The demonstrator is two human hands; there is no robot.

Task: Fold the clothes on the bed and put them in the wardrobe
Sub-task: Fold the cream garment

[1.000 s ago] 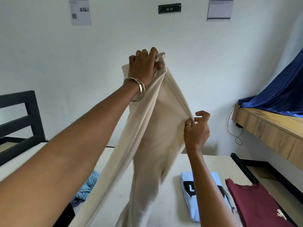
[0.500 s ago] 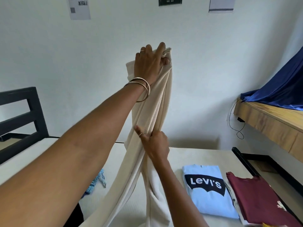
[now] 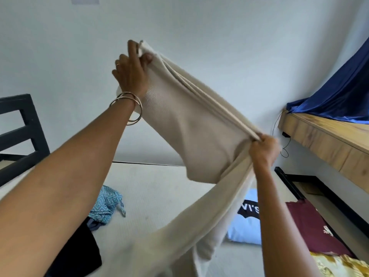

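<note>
Left hand raised high, right hand lower (both fingers clenched).

I am getting only one view, the wide-angle head camera. It is looking forward and slightly down from the person's head, facing the white wall across the bed, sitting close over both forearms. The wooden ledge is curving at the right edge.

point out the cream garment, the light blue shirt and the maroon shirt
cream garment (image 3: 199,132), head view, the stretched panel between the hands
light blue shirt (image 3: 245,232), head view, its folded lower part
maroon shirt (image 3: 307,224), head view, its middle
</note>
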